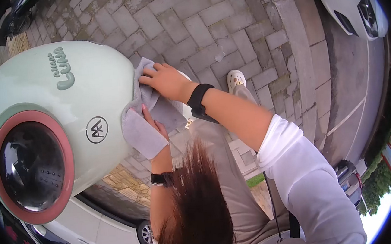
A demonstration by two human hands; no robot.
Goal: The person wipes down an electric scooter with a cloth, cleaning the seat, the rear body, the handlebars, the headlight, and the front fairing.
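A grey cloth (159, 110) lies against the rim of a rounded, pale-green glossy casing (79, 92), draping over its right-hand edge. My right hand (168, 81), with a black band at the wrist, has its fingers bent over the cloth's upper part. Lower down, my left hand (156, 124) grips the cloth, its thumb on top and the other fingers hidden beneath a fold. A watch (162, 179) is on that wrist. On the casing are raised "LUNA" lettering (64, 68), a round logo (97, 129) and a dark oval window (32, 166) framed by a pink ring (69, 170).
Grey paving bricks (168, 24) surround the casing. A white car (355, 3) stands beyond the kerb (297, 57) at upper right. Another pale car (107, 227) is at lower left. A shoe (236, 79) shows on the paving, and long hair (194, 210) hangs across the lower view.
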